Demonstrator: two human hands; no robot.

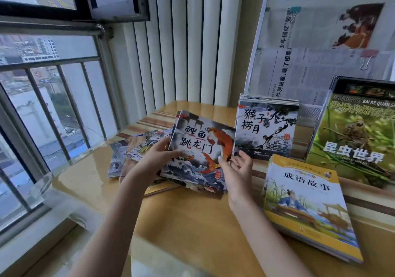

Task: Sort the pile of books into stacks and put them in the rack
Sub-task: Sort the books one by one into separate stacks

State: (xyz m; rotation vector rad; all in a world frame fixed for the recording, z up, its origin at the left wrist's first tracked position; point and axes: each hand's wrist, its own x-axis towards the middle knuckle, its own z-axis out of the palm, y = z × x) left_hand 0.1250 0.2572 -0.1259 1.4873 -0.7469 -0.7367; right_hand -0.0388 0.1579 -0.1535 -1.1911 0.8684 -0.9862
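Beside the window, a wooden tabletop (192, 223) carries loose books (136, 148) left of the carp book (198, 150). Left hand (159, 156) grips the carp book's left edge; right hand (235, 170), fingers relaxed, touches its right edge. Right of it stand the monkey book (266, 129), rack (320, 63) and insect book (354, 140); a yellow stack (307, 208) lies flat.

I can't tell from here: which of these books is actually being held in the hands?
The carp book, with its orange fish above waves. The left hand grips its edge; the monkey book, insect book and yellow book are untouched.

Soft window daylight, edges warped.
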